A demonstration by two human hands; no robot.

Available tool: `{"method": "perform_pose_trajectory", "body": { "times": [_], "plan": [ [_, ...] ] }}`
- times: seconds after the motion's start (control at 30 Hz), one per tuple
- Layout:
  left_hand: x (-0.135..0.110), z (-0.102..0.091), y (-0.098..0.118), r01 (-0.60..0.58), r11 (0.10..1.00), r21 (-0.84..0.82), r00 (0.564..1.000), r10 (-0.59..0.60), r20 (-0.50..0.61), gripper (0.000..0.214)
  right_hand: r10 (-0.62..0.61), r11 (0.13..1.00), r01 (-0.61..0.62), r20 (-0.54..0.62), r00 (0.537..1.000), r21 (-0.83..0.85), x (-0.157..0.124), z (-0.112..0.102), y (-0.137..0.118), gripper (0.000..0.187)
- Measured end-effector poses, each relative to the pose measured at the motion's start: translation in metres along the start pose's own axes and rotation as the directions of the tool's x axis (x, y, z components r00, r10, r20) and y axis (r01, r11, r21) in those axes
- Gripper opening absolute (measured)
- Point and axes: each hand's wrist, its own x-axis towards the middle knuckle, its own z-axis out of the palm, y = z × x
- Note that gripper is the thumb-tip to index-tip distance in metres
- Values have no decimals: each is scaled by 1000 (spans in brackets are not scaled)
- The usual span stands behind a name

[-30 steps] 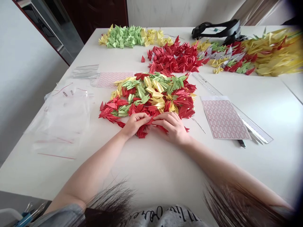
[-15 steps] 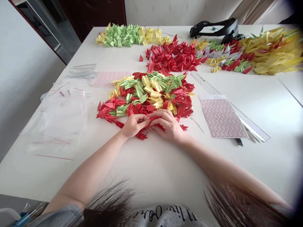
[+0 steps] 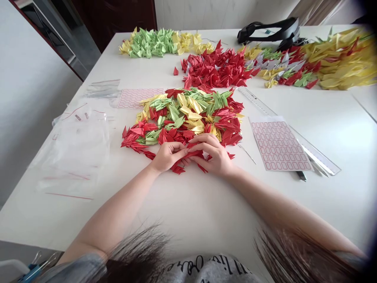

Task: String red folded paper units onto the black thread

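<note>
A mixed pile of folded red, green and yellow paper pieces [image 3: 188, 114] lies in the middle of the white table [image 3: 188, 204]. At its near edge my left hand [image 3: 167, 155] and my right hand [image 3: 213, 153] meet, fingers curled and pinched on a small bunch of red folded paper pieces [image 3: 193, 152]. A few more red pieces [image 3: 178, 169] lie loose under my left hand.
A red pile [image 3: 215, 68], a green and yellow pile [image 3: 159, 41] and a long mixed strip [image 3: 318, 63] lie at the back. Sticker sheets [image 3: 278, 145] [image 3: 138, 97], a ruler [image 3: 294, 133], a pen [image 3: 300, 175], a wire [image 3: 246, 153] and clear bags [image 3: 76, 149] surround the pile. Black headgear [image 3: 271, 33] rests far right.
Both hands stay at the pile's near edge, fingers shifting slightly on the red pieces. My right hand has drawn a little closer to the left.
</note>
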Motion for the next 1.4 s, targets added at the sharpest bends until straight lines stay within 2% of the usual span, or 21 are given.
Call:
{"method": "perform_pose_trajectory", "body": {
  "times": [0.1,0.23,0.33,0.5,0.67,0.77,0.87,0.93,1.0,1.07,1.13,1.17,1.23,1.3,1.33,1.4],
  "plan": [
    [0,0,0,8,1000,-3,1000,-8,-12,39,-5,1000,5,-19,1000,-3,0,0,0,4],
    [0,2,3,28,1000,-7,999,-28,-34,42,-24,1000,24,0,1000,-19,-1,0,0,14],
    [-1,2,7,53,998,-36,998,-54,-14,44,0,1000,0,-2,1000,-19,-1,-2,1,10],
    [-2,-1,9,83,993,-85,996,-80,38,47,66,993,-71,62,996,92,-1,-4,6,7],
    [-2,-3,8,92,994,-62,994,-89,58,43,158,965,-193,193,969,179,0,-7,5,12],
    [-2,-3,7,86,996,-36,995,-84,47,42,262,928,-315,253,931,197,2,-8,1,14],
    [-2,-1,7,81,997,-17,996,-80,50,42,379,868,-439,264,887,231,2,-6,-3,12],
    [-2,-1,7,76,997,-20,996,-75,53,42,443,838,-491,230,867,239,1,-3,-5,12],
    [-1,-1,7,65,997,-50,997,-62,48,42,462,854,-480,130,877,203,0,0,-7,12],
    [0,-2,6,50,993,-105,999,-47,26,42,420,905,-413,-51,906,103,-1,2,-10,15],
    [1,-3,4,41,986,-160,999,-43,-3,40,329,939,-344,-238,914,-21,-1,2,-14,18],
    [2,-3,3,40,983,-178,999,-43,-14,38,295,945,-322,-282,913,-56,-1,1,-17,15],
    [2,-4,1,39,981,-191,999,-43,-13,37,322,939,-341,-262,910,-33,0,1,-22,8],
    [2,-4,0,39,982,-183,999,-37,10,35,478,878,-466,-137,868,112,0,3,-26,15],
    [1,-4,1,39,984,-174,999,-35,24,35,575,806,-555,-52,816,205,1,4,-27,20],
    [0,-4,2,37,988,-148,999,-31,43,33,719,609,-700,115,686,374,2,7,-27,31]
  ]
}}
